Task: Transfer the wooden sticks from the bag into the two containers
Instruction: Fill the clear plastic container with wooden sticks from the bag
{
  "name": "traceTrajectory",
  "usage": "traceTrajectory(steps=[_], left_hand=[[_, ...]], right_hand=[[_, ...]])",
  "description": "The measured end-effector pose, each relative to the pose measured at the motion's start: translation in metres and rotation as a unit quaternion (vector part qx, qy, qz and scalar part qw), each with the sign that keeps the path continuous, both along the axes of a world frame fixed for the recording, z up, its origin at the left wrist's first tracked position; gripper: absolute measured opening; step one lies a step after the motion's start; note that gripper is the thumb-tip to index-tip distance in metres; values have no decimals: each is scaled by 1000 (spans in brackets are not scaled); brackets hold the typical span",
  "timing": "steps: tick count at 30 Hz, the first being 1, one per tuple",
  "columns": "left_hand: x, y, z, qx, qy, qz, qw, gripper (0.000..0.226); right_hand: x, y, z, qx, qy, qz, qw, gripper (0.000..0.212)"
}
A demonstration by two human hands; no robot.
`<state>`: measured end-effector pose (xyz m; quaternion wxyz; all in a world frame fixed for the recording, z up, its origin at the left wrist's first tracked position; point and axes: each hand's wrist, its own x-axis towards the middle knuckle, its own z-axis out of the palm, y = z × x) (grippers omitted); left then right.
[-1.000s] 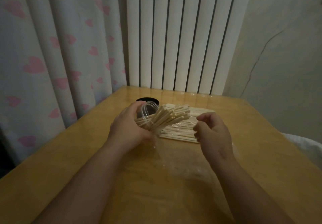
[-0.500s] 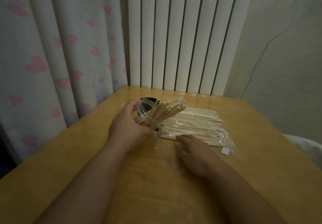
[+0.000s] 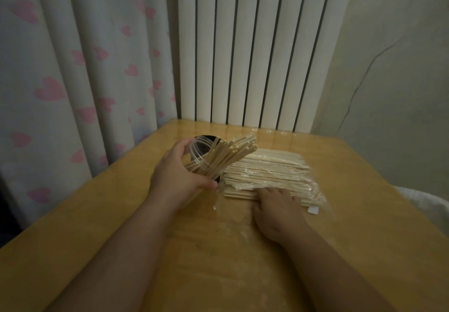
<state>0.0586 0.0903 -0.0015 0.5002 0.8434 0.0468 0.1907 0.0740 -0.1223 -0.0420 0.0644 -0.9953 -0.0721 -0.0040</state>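
**Filling the first container, reaching for the next batch**

The left fingers (image 3: 185, 143) and thumb are curled round a clear plastic container (image 3: 201, 147), so the left hand (image 3: 177, 175) grips it from the side and holds it tilted, its mouth leaning up and to the right. The right fingers (image 3: 265, 191) lie fairly straight and close together on the near edge of the bag (image 3: 314, 190). They rest on it and nothing is visibly pinched between them. The right hand (image 3: 277, 206) sits low on the desk (image 3: 218, 258) behind them.

A bundle of wooden sticks (image 3: 234, 150) stands in the tilted container, fanning out past the rim. They are pale, thin, square-ended and all of one length. Many more sticks lie flat in the clear, crinkled bag just right of the container, packed side by side in a neat layer.

The step in hand looks like fetching another small batch, with the task perhaps a third done. The next move probably calls for drawing a few sticks out of the bag's open end without dragging the whole bag, then feeding them end-first into the tilted mouth.

A dark round object (image 3: 206, 137) shows just behind the container; whether it is the second container I cannot tell
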Motion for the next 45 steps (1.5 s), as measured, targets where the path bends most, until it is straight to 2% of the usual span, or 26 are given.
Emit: traceTrajectory(steps=[10, 32, 41, 45], left_hand=[[-2, -1, 1, 6, 2, 1, 1000, 113], [-3, -2, 3, 6, 4, -8, 1000, 115], [-2, -1, 3, 8, 3, -9, 1000, 115], [-2, -2, 2, 8, 3, -9, 1000, 115]], right_hand=[[-4, 2, 1, -10, 16, -31, 999, 53], [0, 0, -1, -2, -3, -24, 1000, 49], [0, 0, 1, 8, -14, -22, 1000, 40], [1, 1, 3, 28, -36, -35, 998, 26]])
